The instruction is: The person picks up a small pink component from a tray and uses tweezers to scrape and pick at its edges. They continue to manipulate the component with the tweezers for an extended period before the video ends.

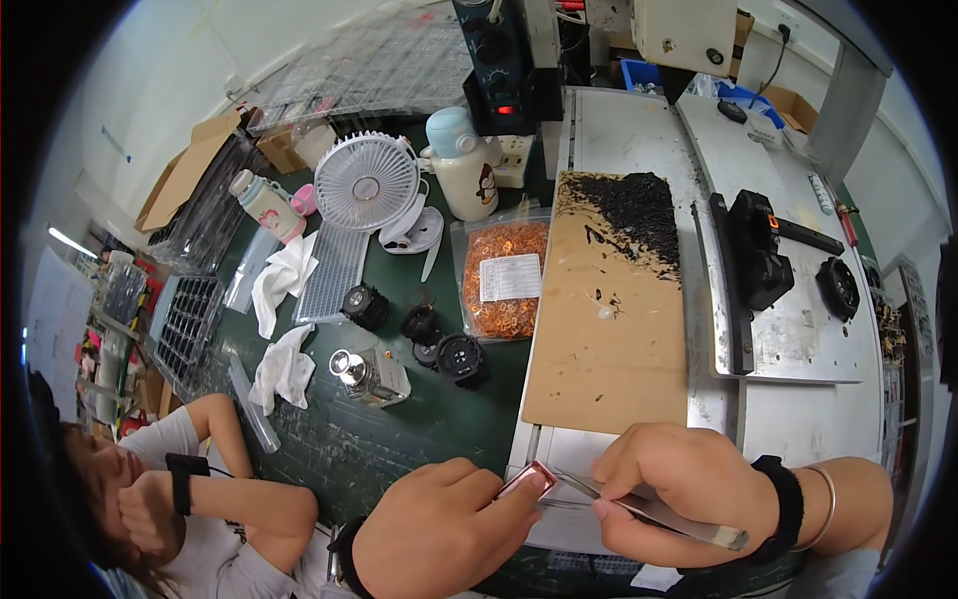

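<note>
My left hand [429,534] is closed on a small, shiny, pinkish rectangular piece [529,480], pinched between thumb and fingers. In my right hand [689,491] are metal tweezers [689,521], their tips pointing left at the piece; whether they touch it I cannot tell. Both hands are low in the view, just in front of a brown board [609,384]. A dark heap of small black strips [639,220] covers the board's far end, with a few loose ones nearer.
Left of the board lie a bag of orange rings [506,270], black round parts [461,357] and a glass bottle [371,377]. A white fan [367,182] and a flask [462,170] stand behind. Black fixtures [760,260] sit on the right plate. Another person's arm [249,504] rests at left.
</note>
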`<act>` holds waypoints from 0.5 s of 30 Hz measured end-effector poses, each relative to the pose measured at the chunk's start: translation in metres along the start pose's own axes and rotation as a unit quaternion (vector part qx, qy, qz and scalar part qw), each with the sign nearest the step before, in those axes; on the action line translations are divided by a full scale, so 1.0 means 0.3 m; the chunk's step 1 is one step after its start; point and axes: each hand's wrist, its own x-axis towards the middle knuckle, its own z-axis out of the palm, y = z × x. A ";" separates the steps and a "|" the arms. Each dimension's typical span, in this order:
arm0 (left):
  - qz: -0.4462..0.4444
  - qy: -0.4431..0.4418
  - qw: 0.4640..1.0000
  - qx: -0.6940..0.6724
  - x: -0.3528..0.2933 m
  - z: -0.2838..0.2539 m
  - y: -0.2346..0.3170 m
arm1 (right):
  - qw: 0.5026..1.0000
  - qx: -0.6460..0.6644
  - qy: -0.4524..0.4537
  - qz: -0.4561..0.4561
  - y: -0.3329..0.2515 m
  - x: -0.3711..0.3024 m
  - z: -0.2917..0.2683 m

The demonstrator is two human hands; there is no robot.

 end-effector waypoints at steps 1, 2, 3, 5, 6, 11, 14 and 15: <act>0.000 0.001 1.000 0.004 0.001 0.001 0.002 | 1.000 0.001 -0.001 0.000 0.006 -0.001 0.000; -0.001 0.000 1.000 0.003 0.000 0.005 0.000 | 1.000 -0.002 -0.011 -0.005 0.011 -0.003 0.001; -0.002 0.010 1.000 0.000 0.000 0.012 -0.003 | 1.000 -0.007 -0.020 -0.010 0.014 -0.004 0.001; -0.002 0.019 1.000 -0.004 0.001 0.014 -0.003 | 1.000 -0.002 -0.023 0.001 0.011 -0.004 -0.001; -0.005 0.015 1.000 0.003 0.003 0.009 0.001 | 1.000 0.003 -0.025 0.011 0.011 -0.004 -0.001; -0.006 0.021 1.000 0.010 0.003 0.010 0.005 | 0.999 0.006 -0.032 0.013 0.001 -0.003 -0.006; -0.013 0.013 1.000 0.020 0.007 0.006 0.007 | 0.999 -0.004 -0.039 0.001 -0.003 0.002 -0.001; -0.006 0.021 1.000 0.014 0.005 0.013 0.003 | 0.999 -0.016 -0.036 -0.019 -0.003 0.002 0.004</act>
